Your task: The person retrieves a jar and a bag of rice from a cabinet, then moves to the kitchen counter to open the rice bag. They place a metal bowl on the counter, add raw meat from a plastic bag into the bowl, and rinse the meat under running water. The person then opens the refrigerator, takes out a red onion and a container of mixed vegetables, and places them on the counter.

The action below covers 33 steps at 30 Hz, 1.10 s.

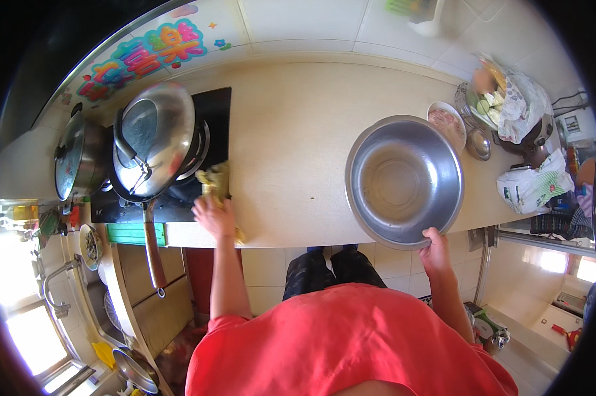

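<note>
My left hand (214, 217) is on a yellowish cloth (215, 180) at the right edge of the black cooktop (217, 111), near the counter's front edge. With my right hand (434, 250) I grip the near rim of a large stainless steel basin (399, 183), thumb over the rim. The basin's inside shows no contents. A small dark speck (312, 198) lies on the beige countertop (288, 143) between my hands. The fingers of my left hand are partly blurred.
A lidded wok (154, 141) stands on the cooktop, its wooden handle (153, 255) jutting past the front edge. Left of it is a lidded pot (80, 156). Behind the basin are a bowl of raw meat (446, 123), a metal bowl (478, 144) and a plastic bag (535, 183).
</note>
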Tool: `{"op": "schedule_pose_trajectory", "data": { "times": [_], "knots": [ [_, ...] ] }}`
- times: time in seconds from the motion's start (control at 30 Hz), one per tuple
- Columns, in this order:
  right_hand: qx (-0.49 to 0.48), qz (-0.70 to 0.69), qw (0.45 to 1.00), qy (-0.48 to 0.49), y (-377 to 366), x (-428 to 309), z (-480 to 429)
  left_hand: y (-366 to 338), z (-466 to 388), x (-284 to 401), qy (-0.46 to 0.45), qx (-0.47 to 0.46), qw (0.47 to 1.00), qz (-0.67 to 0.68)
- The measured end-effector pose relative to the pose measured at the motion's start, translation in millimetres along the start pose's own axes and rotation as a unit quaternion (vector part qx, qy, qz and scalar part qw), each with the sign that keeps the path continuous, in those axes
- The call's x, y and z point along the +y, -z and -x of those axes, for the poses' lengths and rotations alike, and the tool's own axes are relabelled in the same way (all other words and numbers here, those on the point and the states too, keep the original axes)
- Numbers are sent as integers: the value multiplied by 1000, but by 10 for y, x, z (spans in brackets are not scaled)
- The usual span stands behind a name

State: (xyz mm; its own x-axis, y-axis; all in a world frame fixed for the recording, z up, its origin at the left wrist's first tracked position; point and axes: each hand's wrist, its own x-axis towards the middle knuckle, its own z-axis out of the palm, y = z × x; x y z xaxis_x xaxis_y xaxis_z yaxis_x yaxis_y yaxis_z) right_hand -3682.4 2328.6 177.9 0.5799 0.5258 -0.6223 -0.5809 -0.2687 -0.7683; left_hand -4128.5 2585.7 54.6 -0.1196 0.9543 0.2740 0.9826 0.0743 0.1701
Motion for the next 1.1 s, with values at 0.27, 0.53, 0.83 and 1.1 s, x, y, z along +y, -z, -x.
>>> {"op": "schedule_pose_trajectory", "data": {
  "times": [0.27,0.53,0.83,1.1],
  "knots": [
    [90,-8,996,13,90,-38,150,115,833,1614,-190,-65,949,241],
    [-61,-60,996,-40,-307,269,19,16,886,1550,-365,-186,911,50],
    [-94,-23,992,-87,-658,312,-255,240,134,311,-132,-92,980,-115],
    [-158,86,977,-115,-301,-32,-514,272,286,311,-75,-106,989,-75]
  ]
}}
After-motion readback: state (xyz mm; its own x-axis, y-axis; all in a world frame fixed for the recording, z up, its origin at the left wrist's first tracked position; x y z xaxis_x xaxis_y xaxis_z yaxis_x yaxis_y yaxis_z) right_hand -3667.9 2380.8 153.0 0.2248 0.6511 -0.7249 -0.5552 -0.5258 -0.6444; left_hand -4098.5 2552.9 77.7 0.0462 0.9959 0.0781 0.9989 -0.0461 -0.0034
